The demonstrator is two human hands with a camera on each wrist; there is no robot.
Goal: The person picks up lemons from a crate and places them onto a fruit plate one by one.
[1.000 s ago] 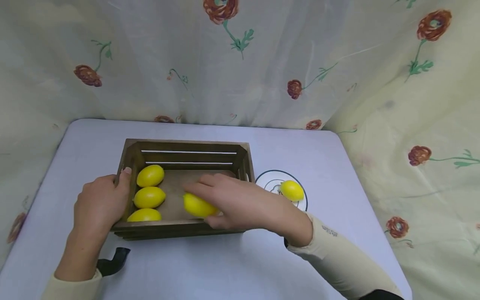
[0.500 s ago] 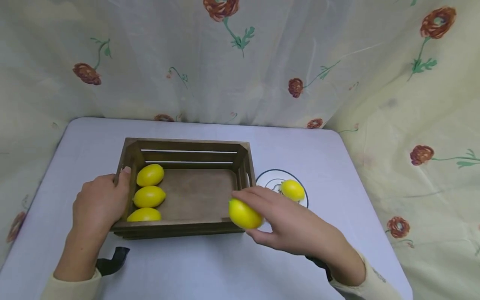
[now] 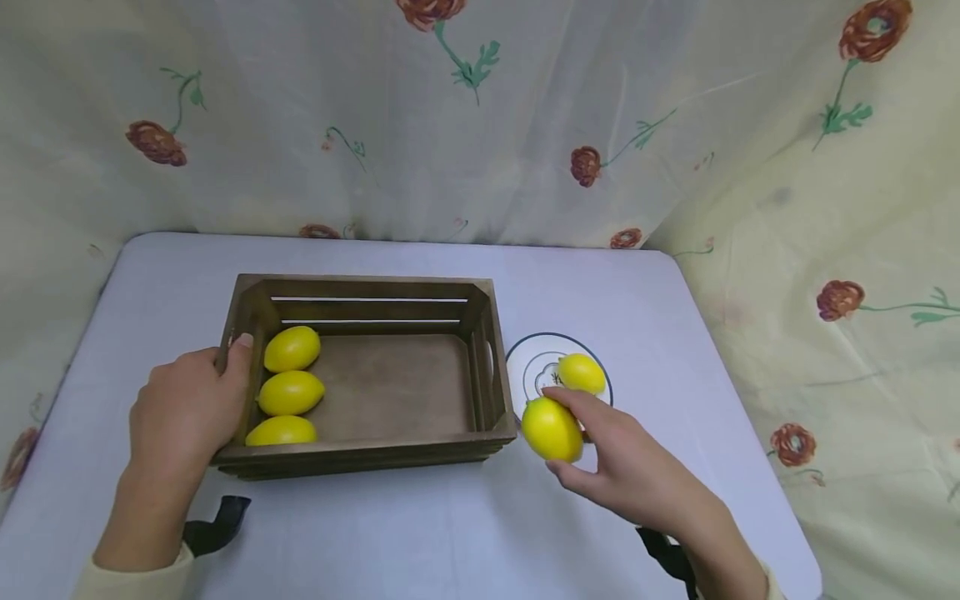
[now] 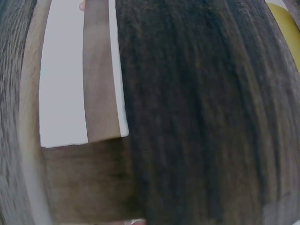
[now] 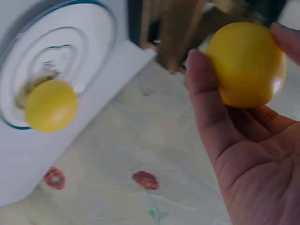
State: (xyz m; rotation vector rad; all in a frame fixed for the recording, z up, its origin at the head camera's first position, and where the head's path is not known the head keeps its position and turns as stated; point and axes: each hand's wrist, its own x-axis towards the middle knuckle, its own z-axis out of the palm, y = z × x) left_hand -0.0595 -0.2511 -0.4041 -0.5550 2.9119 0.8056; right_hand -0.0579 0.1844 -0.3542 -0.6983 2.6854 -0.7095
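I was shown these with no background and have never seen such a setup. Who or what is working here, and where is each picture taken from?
There is no machine, only a person's bare left hand and right hand. The wide picture comes from a camera on the head; the two close ones come from cameras on the wrists. On the white table stand a wooden crate, with three lemons along its left side, and a plate bearing one lemon. The left hand grips the crate's left end; the right holds another lemon.
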